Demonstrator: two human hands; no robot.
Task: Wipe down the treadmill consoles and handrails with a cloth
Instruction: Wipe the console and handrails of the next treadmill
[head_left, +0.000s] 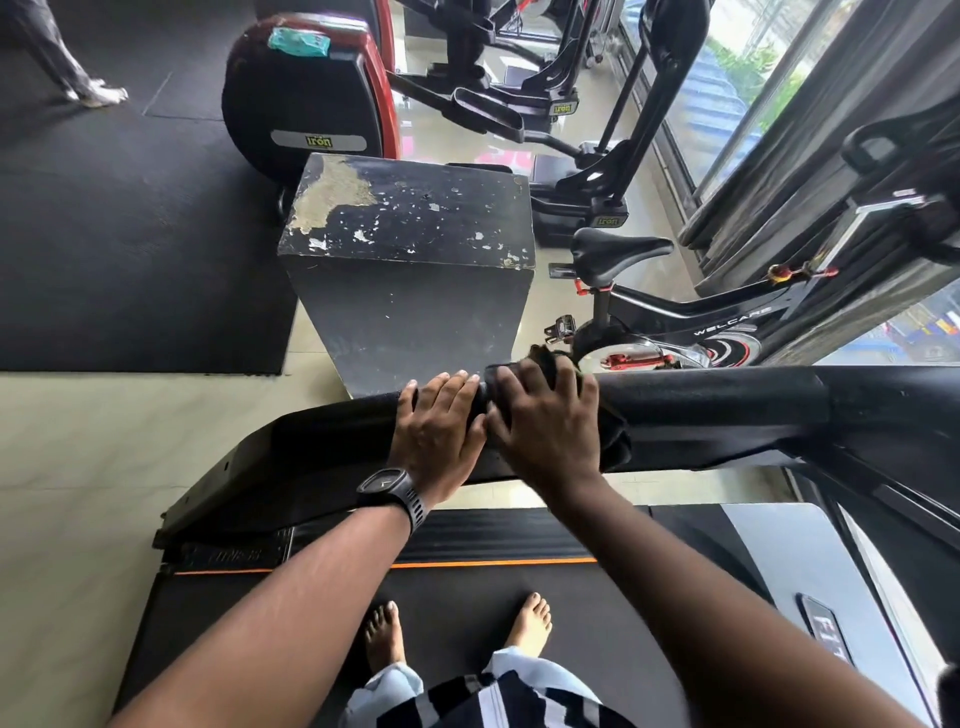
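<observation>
The right hand (545, 415) presses spread, straight fingers onto the dark cloth (615, 441), draped over the treadmill handrail (727, 415) to wipe its curve. At its 9 o'clock, the left hand (436, 431) lies flat on the handrail, probably for steadying.

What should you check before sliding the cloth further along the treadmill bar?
1. Cloth under the wiping hand: ok. The right hand presses the black cloth onto the handrail.
2. Steadying hand: ok. The left hand rests on the handrail.
3. Rail ahead: ok. It is bare towards the console end.
4. Footing: ok. Both bare feet stand on the treadmill belt.
5. Belt stopped: cannot tell.
6. Cloth damp and clean: cannot tell.
</observation>
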